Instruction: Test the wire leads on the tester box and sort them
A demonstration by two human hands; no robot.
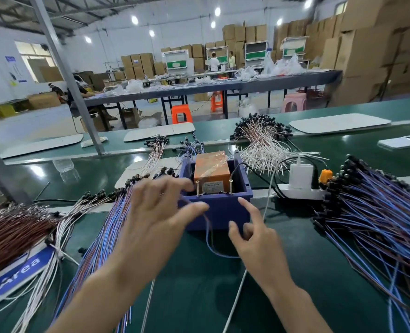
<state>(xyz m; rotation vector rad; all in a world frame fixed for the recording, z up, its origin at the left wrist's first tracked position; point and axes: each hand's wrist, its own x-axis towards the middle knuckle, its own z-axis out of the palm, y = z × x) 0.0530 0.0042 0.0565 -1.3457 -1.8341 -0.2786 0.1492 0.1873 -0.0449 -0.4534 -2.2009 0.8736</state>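
Note:
The tester box (pixel 223 209) is a blue bin holding an orange unit (pixel 212 170), with two brass posts (pixel 197 188) at its front rim. My left hand (pixel 155 212) hovers left of the bin with fingers spread, above a fan of blue-and-brown leads (pixel 103 236). One thin blue wire lead (pixel 208 241) loops from beside my left thumb down to my right hand (pixel 254 236). In front of the bin, that right hand points its index finger up and curls its other fingers where the lead ends.
A big pile of blue leads (pixel 379 212) lies right, white leads (pixel 264 145) behind the bin, brown wires (pixel 11 231) far left. A power strip with a charger (pixel 300 186) sits right of the bin. A phone (pixel 402 141) and a steel post (pixel 79 97) stand farther back.

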